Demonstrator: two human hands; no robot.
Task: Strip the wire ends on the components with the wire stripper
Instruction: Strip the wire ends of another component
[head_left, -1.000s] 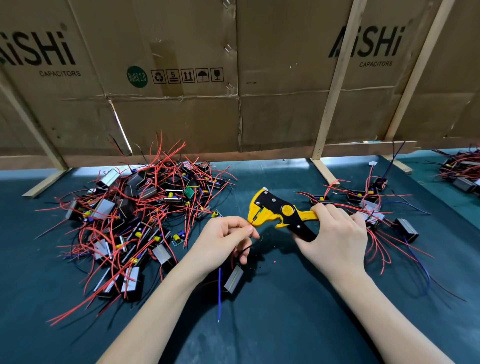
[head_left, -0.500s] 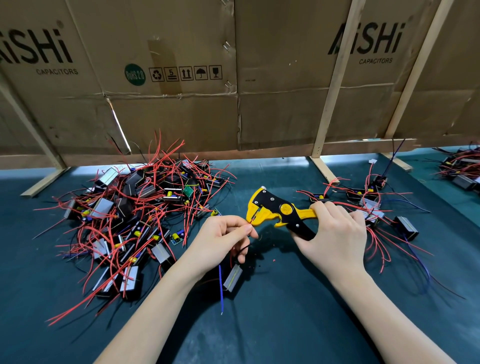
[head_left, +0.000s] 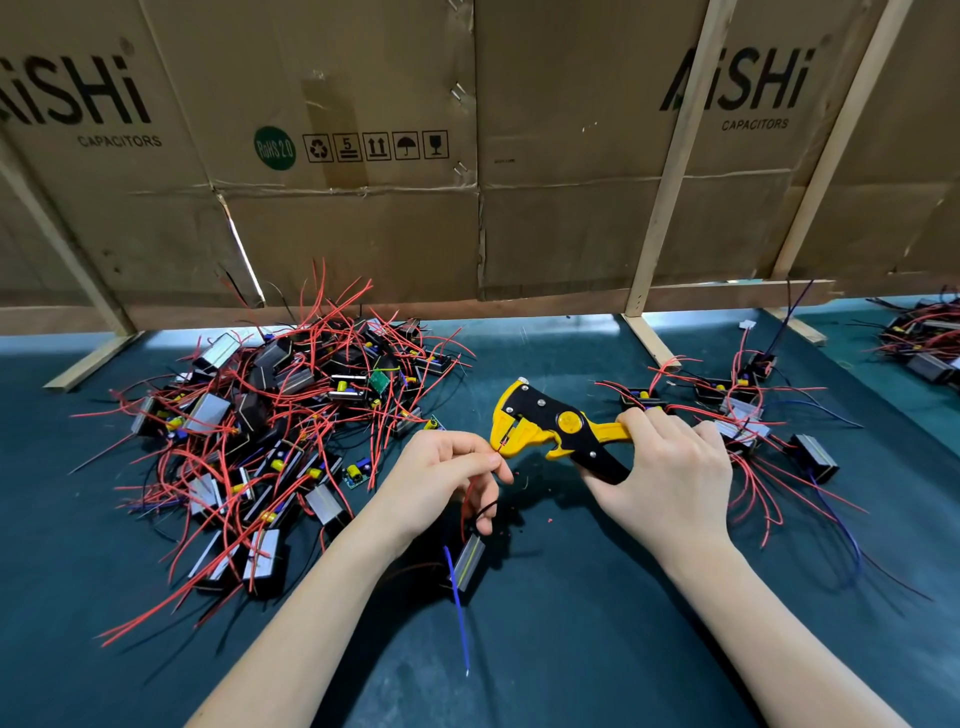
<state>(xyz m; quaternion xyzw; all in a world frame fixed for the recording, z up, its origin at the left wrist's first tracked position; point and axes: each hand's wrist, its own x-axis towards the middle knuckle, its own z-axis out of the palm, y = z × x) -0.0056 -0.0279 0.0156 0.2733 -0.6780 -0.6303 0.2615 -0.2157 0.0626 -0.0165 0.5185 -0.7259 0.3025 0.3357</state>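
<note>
The left hand (head_left: 447, 475) pinches a red wire (head_left: 470, 499) in its grip, the wire's end set in the head of the wire stripper (head_left: 550, 431) just right of the fingertips. The right hand (head_left: 670, 478) clenches the stripper's handles. The wire's component (head_left: 466, 564) hangs below the left grip, over the worktop (head_left: 571, 649).

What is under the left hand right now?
Under the left hand hangs a silver-cased component with a blue wire, above the dark green table mat. Its top end and wire roots are covered by the fingers.
</note>
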